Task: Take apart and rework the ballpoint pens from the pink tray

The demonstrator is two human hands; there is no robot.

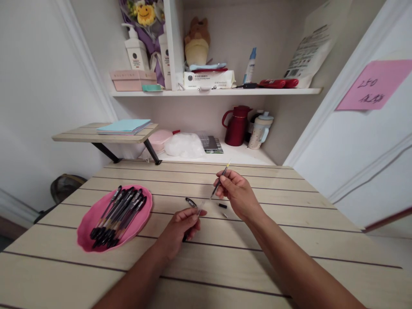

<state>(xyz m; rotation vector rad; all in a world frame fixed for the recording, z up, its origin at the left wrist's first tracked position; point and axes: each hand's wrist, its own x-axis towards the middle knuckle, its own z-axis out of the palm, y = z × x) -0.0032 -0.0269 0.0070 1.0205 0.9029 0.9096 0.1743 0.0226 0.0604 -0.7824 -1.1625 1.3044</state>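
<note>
Between its thumb and fingers, my right hand (236, 191) pinches a slim ink refill (221, 180), dark along the tube with a yellow band near its upper end. Its lower tip points at the clear pen barrel (201, 209) that my left hand (182, 227) grips; whether the two touch I cannot tell. A black end of the barrel shows under the left fingers. On the table around my hands lie a black pen cap (191, 202), a short black piece (222, 206) and a small silver pen tip (225, 215).
To the left, a pink scalloped plate (146, 221) holds several black pens (120, 216). A small raised shelf (77, 133) with blue paper (124, 126) stands at the back left. Behind the table are a red jug (237, 126), a cup (259, 132) and a plastic bag (184, 145).
</note>
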